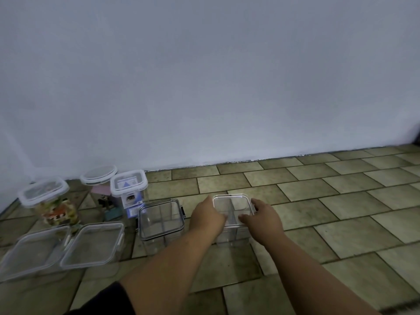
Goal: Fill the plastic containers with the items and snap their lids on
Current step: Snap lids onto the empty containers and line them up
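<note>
Two bare arms reach in from 6 o'clock, with a bit of dark sleeve (100,298) low down. The left hand (205,220) is at the 9 o'clock side of the clear box (231,200), and the right hand (261,220) is at its 3 o'clock side. Both hands hold the box, with fingers bent round its top edge and thumbs at the near side. It stands on the tiled floor (341,201), and nothing shows inside it.

At 9 o'clock from the hands, just beside them, stands a dark-rimmed box (161,218). It looks bare inside too. Farther out at 8 o'clock lie two flat boxes, the left flat box (34,251) and the right flat box (93,242), touching side by side.

At 10 o'clock, near the wall (204,87), stand three lidded tubs. The colourful tub (45,192) is full of bright bits. The round jar (98,175) holds something pink. The square tub (129,183) holds what looks like a small packet.

Count: two hands, seven containers.
</note>
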